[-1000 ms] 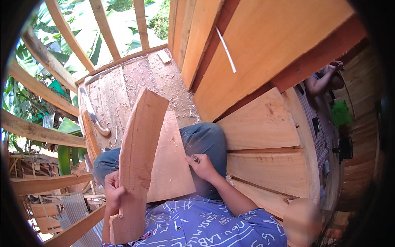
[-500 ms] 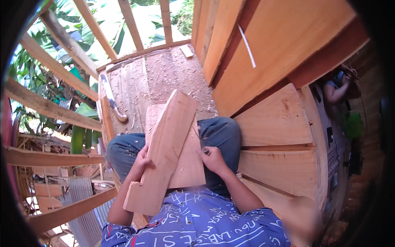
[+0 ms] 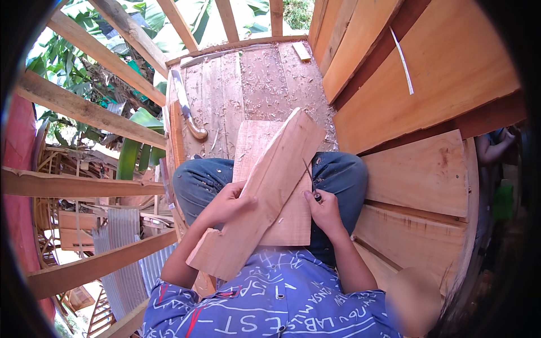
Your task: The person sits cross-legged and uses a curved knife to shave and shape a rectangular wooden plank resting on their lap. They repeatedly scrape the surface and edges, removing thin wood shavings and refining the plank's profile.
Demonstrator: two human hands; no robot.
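Observation:
A long plank (image 3: 265, 197) with a rough, notched lower end lies slantwise across my lap. My left hand (image 3: 230, 204) is closed on its left edge. Beneath it, partly covered, rests a shorter, wider board (image 3: 295, 225). In my right hand (image 3: 326, 211) is a small knife (image 3: 309, 176), its dark handle in my closed fingers and its thin blade pointing up and away, beside the plank's right edge.
A large knife (image 3: 189, 112) with a brown handle lies on the plank floor (image 3: 222, 84) at the far left, among wood shavings. Wooden slats (image 3: 101, 115) rail the left side. Boards (image 3: 420, 180) form the right side. A small wood block (image 3: 301, 52) sits at the back.
The whole view has shifted, so the scene sits further right and higher. The small knife's blade now shows beside the plank. Both hands keep their hold.

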